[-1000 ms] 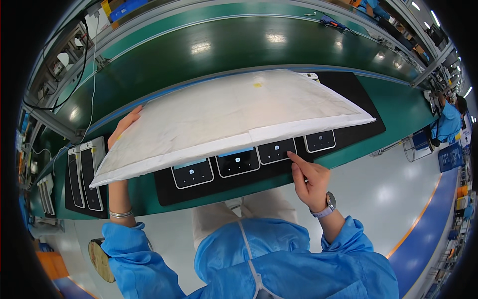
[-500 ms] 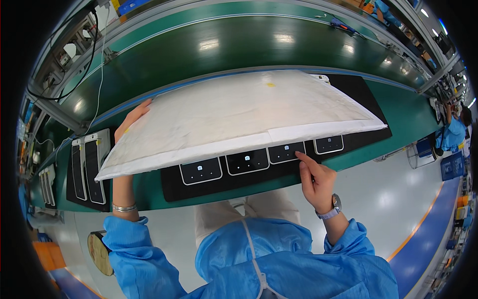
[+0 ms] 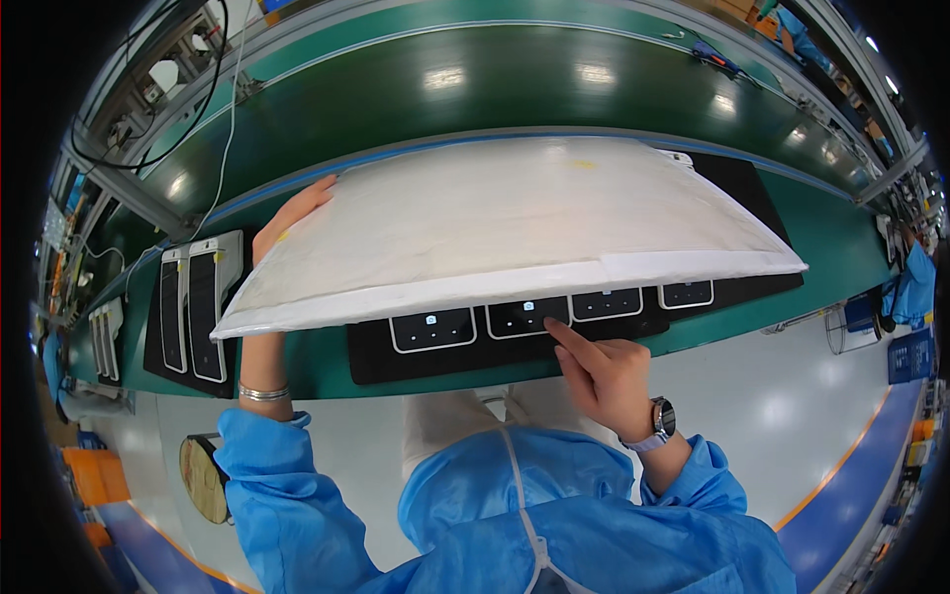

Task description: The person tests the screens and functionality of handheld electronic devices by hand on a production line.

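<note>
My left hand [image 3: 295, 213] grips the left edge of a large white flat panel [image 3: 515, 223], its edges bound with white tape. The panel is held tilted above a row of several white-framed devices with black screens, hiding their far parts. The index finger of my right hand [image 3: 612, 384] is stretched out to the lit screen of the second device from the left [image 3: 520, 321], seemingly touching it; its other fingers are curled, holding nothing. To either side lie the leftmost device [image 3: 433, 337] and a third device [image 3: 609, 304], both with lit icons.
Under the devices lies a black mat [image 3: 374, 369] on a green bench [image 3: 841, 233]. More white-framed devices [image 3: 206, 317] rest on another mat at the left. Beyond the bench runs a green conveyor belt [image 3: 515, 89]. A round-topped stool [image 3: 203, 480] stands on the floor.
My right index finger has moved left, from the third device's screen to the second's. The view has shifted a little; my left hand still grips the panel.
</note>
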### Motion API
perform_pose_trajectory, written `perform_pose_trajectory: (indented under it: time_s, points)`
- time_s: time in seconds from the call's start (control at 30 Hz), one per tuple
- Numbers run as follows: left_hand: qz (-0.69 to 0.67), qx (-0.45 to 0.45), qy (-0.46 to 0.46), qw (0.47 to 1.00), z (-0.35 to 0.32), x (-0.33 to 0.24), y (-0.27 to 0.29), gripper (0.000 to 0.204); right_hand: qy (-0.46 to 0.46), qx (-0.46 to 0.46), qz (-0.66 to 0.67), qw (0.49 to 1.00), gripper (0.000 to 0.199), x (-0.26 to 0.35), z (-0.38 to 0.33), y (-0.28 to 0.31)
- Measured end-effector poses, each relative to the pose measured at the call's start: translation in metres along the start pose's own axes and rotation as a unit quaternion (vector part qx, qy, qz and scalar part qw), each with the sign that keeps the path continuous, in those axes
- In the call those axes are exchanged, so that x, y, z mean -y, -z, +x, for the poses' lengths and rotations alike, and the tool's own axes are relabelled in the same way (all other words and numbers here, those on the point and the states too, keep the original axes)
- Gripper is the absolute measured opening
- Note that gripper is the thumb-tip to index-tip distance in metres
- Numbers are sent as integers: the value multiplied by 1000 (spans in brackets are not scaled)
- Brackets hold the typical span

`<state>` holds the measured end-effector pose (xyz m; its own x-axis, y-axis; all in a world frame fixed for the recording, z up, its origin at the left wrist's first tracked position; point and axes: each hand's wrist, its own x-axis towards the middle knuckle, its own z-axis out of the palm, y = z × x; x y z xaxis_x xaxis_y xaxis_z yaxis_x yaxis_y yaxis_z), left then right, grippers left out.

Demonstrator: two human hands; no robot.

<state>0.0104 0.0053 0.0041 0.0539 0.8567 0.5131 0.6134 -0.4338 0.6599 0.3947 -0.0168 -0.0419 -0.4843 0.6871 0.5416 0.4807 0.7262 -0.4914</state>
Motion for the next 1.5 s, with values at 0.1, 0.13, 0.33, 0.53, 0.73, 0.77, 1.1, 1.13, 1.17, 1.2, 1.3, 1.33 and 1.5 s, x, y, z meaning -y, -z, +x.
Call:
perform_pose_trajectory:
  time_s: [0.1, 0.13, 0.33, 0.53, 0.73, 0.77, 1.1, 1.13, 1.17, 1.2, 1.3, 1.33, 1.5]
  points:
    - [-14, -7, -8, 1000, 2, -6, -5, 35, -8, 12, 35, 999, 34, 10, 5, -2]
    - [-32, -22, -3, 999, 2, -8, -7, 34, -2, 19, 50, 999, 34, 14, 8, -5]
    - [-51, -37, 30, 998, 1, -10, -8, 35, 56, 44, 64, 995, 37, 41, 23, -37]
    - [-52, -24, 28, 998, 4, -10, -10, 34, 33, 62, 45, 997, 38, 42, 24, -33]
    - [-35, -44, 5, 998, 16, -12, -22, 35, 23, 14, 80, 996, 39, 12, 6, -8]
    - [-33, -56, -3, 998, 22, -16, -30, 35, 7, 12, 76, 997, 39, 7, 4, 2]
    - [63, 2, -62, 996, 90, -69, -111, 30, -77, -158, 11, 984, 27, -58, -28, 56]
    - [75, 15, -61, 995, 94, -72, -119, 30, -96, -174, -1, 980, 27, -66, -32, 61]
    - [70, 24, -78, 994, 96, -69, -122, 30, -101, -181, -7, 978, 26, -72, -36, 67]
    - [66, 28, -83, 994, 96, -68, -125, 30, -105, -186, -11, 977, 26, -80, -39, 70]
    - [100, 44, -111, 988, 91, -69, -124, 31, -127, -210, -20, 969, 26, -95, -48, 80]
    - [102, 47, -115, 987, 90, -71, -122, 31, -134, -208, -14, 969, 27, -98, -50, 83]
    - [76, 63, -48, 994, 83, -64, -127, 33, -131, -193, -13, 972, 29, -110, -58, 85]
